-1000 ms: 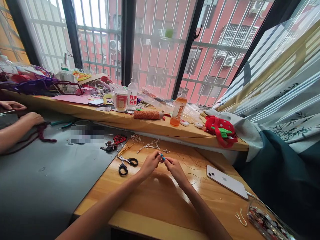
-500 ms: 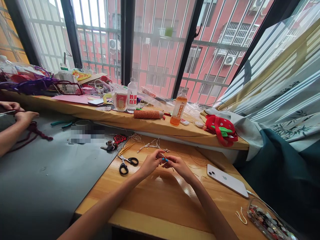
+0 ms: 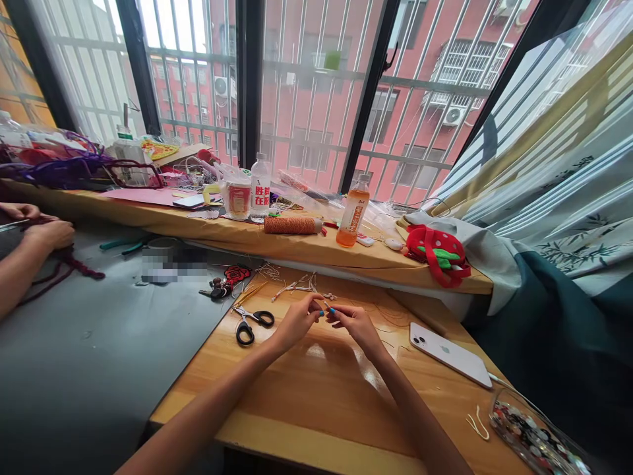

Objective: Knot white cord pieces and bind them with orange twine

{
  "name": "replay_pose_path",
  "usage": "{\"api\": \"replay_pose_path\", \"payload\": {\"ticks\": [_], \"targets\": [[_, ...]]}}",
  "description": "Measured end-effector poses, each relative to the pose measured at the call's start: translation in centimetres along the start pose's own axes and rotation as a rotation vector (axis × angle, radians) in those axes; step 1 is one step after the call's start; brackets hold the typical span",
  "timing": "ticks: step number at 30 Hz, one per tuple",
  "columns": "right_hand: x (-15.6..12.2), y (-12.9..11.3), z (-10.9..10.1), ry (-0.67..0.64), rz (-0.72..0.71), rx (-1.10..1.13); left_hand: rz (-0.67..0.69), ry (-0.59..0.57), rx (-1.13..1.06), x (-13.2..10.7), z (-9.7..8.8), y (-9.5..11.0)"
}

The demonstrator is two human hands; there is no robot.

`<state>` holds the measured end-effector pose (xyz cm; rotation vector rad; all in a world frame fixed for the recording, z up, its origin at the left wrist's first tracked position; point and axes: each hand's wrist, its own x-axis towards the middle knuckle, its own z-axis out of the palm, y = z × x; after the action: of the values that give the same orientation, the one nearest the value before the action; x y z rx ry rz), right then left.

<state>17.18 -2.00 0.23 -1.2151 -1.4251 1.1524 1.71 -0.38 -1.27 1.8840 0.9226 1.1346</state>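
Observation:
Over the wooden table, my left hand [image 3: 299, 321] and my right hand [image 3: 355, 324] are raised with their fingertips close together. Both are closed in a pinch on a thin pale cord [image 3: 326, 305], of which only a tiny length shows; the fingers hide the rest. Blue nails show at the fingertips. To the left of my left hand lie scissors [image 3: 251, 324] with black handles. Knotted whitish cords [image 3: 301, 285] lie just beyond my hands, and thin brown strands [image 3: 390, 315] lie past my right hand.
A white phone [image 3: 450, 354] with a cable lies right, above a clear box of beads [image 3: 531, 429] and a short white cord [image 3: 477, 423]. On the ledge stand an orange thread spool [image 3: 291, 225] and a drink bottle [image 3: 353, 214]. At left, another person's hands [image 3: 47, 234] work dark red cord [image 3: 74, 260].
My fingertips have parted slightly, and my right hand has risen a little. The other person's hands have shifted slightly. Objects on the table have stayed put.

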Motion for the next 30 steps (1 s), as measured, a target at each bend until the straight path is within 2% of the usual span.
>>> {"api": "replay_pose_path", "payload": {"ticks": [7,11,14,16,20,25,30], "targets": [[0.4,0.7,-0.3,0.050,-0.048,0.035,-0.034,-0.006,0.093,0.2,-0.3,-1.2],[0.5,1.1,-0.3,0.067,-0.136,-0.087,0.033,0.077,0.171,0.2,-0.6,-1.0],[0.3,1.1,-0.2,0.095,-0.197,-0.210,0.019,0.116,0.169,0.3,-0.8,-0.6],[0.0,0.9,0.0,0.131,-0.240,-0.282,-0.031,0.076,0.094,0.4,-0.8,-0.4],[-0.4,0.9,0.7,0.189,-0.327,-0.357,-0.200,-0.036,-0.204,0.2,-0.3,-0.1],[-0.7,0.9,1.6,0.228,-0.377,-0.339,-0.392,0.003,-0.567,-0.4,0.5,-0.3],[-0.9,0.6,1.7,0.234,-0.423,-0.321,-0.462,-0.043,-0.728,-0.4,0.5,-0.3]]}}
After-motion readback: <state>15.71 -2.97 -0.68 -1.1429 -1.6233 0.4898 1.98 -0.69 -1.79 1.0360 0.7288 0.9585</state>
